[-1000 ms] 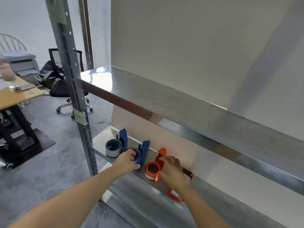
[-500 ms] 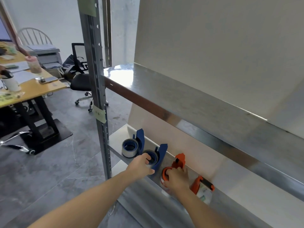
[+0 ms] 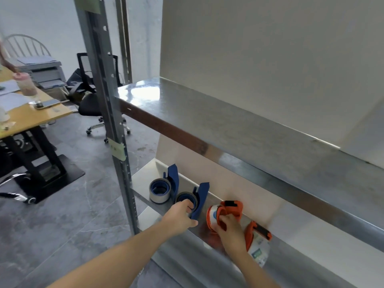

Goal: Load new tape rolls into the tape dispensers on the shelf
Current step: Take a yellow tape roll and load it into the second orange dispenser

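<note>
A person reaches both bare arms down to a low, narrow, shiny metal shelf [image 3: 234, 250] that carries four handheld tape dispensers in a row. The left hand [image 3: 179, 217] curls its fingers into the core of the second blue plastic dispenser [image 3: 194, 201], a closed grip on its roll. The right hand [image 3: 229, 227] closes around the orange plastic dispenser [image 3: 223, 213], which holds a white-sided roll and sits tilted near the shelf's front edge. Likely risk: a one-handed tug could tip either dispenser off that edge, or bring fingers against a cutting blade. The first blue dispenser [image 3: 163, 189] holds a grey roll; a second orange dispenser [image 3: 258, 239], beside the right wrist, holds a labelled roll.
</note>
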`<state>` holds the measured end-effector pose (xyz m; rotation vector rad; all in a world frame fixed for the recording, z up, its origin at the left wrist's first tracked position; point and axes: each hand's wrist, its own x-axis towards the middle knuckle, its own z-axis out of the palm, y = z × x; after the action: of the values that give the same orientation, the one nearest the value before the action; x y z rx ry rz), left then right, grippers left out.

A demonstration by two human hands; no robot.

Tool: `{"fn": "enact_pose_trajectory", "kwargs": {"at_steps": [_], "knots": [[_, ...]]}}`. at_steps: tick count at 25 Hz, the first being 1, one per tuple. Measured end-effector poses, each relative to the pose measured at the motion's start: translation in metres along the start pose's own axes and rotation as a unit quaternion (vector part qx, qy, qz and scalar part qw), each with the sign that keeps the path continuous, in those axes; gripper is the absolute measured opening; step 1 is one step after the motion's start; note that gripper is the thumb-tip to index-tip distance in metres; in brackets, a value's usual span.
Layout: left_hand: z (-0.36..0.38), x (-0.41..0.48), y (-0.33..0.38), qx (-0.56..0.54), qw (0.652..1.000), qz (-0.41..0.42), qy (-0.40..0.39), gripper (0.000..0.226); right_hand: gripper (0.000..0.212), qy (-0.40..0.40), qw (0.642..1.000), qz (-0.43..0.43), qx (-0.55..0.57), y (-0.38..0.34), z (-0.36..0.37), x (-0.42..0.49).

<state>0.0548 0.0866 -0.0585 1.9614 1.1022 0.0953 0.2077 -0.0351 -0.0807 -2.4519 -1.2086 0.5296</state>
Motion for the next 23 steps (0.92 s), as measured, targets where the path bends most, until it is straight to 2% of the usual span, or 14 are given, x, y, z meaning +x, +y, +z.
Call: {"fn": "enact_pose_trajectory", "kwargs": {"at_steps": [3, 5, 7, 9, 14, 18, 19, 23], "knots": [[0.012, 0.009, 0.016, 0.006, 0.999, 0.007, -0.043, 0.044, 0.015, 0.014, 0.977, 0.062, 0.201, 0.01, -0.012, -0.006], [0.025, 0.014, 0.031, 0.011, 0.997, 0.02, -0.069, 0.025, 0.012, 0.017, 0.959, 0.085, 0.269, 0.011, -0.02, -0.012], [0.038, 0.018, 0.043, 0.021, 0.996, 0.026, -0.077, 0.016, 0.011, -0.007, 0.957, 0.091, 0.275, 0.01, -0.023, -0.016], [0.048, 0.023, 0.047, 0.047, 0.996, 0.026, -0.067, 0.022, 0.01, -0.015, 0.964, 0.091, 0.251, 0.012, -0.022, -0.017], [0.059, 0.027, 0.032, 0.08, 0.994, 0.0, -0.069, 0.023, 0.004, 0.102, 0.968, 0.125, 0.193, 0.02, -0.036, -0.022], [0.062, 0.022, 0.026, 0.064, 0.995, -0.01, -0.079, 0.015, 0.005, 0.109, 0.971, 0.113, 0.182, 0.027, -0.051, -0.029], [0.059, 0.02, 0.028, 0.056, 0.996, -0.007, -0.074, 0.017, 0.005, 0.115, 0.971, 0.109, 0.18, 0.029, -0.055, -0.031], [0.042, 0.016, 0.044, 0.067, 0.997, 0.036, -0.03, 0.053, 0.008, 0.147, 0.972, 0.105, 0.152, 0.036, -0.071, -0.04]]}}
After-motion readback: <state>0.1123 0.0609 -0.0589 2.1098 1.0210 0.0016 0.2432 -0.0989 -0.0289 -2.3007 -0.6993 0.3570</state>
